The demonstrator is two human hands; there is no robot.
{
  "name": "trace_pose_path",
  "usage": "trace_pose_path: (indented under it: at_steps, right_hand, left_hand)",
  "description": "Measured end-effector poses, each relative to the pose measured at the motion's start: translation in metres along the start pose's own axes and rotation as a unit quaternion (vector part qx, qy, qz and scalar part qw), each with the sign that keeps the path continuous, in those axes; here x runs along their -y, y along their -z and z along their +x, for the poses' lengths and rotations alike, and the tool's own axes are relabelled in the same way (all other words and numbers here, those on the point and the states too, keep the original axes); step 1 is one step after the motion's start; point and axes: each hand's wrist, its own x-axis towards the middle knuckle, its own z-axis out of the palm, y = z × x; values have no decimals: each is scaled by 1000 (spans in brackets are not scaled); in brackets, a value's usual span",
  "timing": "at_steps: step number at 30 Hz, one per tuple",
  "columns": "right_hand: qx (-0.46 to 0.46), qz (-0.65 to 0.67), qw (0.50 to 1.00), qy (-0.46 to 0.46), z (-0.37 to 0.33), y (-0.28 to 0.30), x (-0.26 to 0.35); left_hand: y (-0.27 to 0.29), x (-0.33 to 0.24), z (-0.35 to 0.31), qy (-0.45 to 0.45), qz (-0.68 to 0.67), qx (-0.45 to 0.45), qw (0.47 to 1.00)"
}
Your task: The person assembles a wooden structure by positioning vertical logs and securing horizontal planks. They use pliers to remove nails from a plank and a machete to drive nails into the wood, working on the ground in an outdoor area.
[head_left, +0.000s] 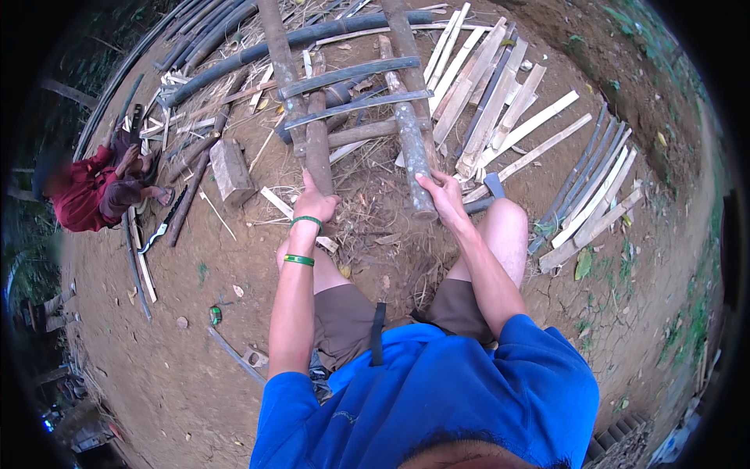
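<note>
A frame of rough round wooden poles stands in front of me, with dark split-bamboo slats (351, 76) lying across it and a round crossbar (363, 133) lower down. My left hand (314, 202) is closed round the near end of the left brown pole (318, 144), thumb along its top. My right hand (444, 197) grips the pale, mottled right pole (410, 144) close to its near end, thumb on top. Both lower ends lie between my bent knees. A flat grey blade-like piece (494, 185) shows beside my right knee; its other end is hidden.
Split wood slats (488, 94) fan out at the right, with more strips (590, 203) nearer. A wood block (232, 170) stands left. Someone in red (86, 191) sits far left beside bamboo poles. A green tape measure (216, 315) lies on the dirt.
</note>
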Motion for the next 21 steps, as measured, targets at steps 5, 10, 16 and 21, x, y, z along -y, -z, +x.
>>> trace_pose_path:
  at_steps: [5, 10, 16, 21]
  right_hand:
    - [-13, -28, 1000, -2, 6, 6, -11]
    - [11, 8, 1000, -16, 4, 3, -6]
    - [13, 4, 1000, -7, -1, 6, 1]
    - [0, -30, 1000, -9, -4, 7, 7]
  left_hand:
    - [1, -5, -2, 0, 2, -2, 1000]
    - [-2, 0, 2, 10, 9, -19, 1000]
    - [-4, -2, 1, 6, -2, -31, 999]
    - [1, -10, -6, 7, 3, -26, 1000]
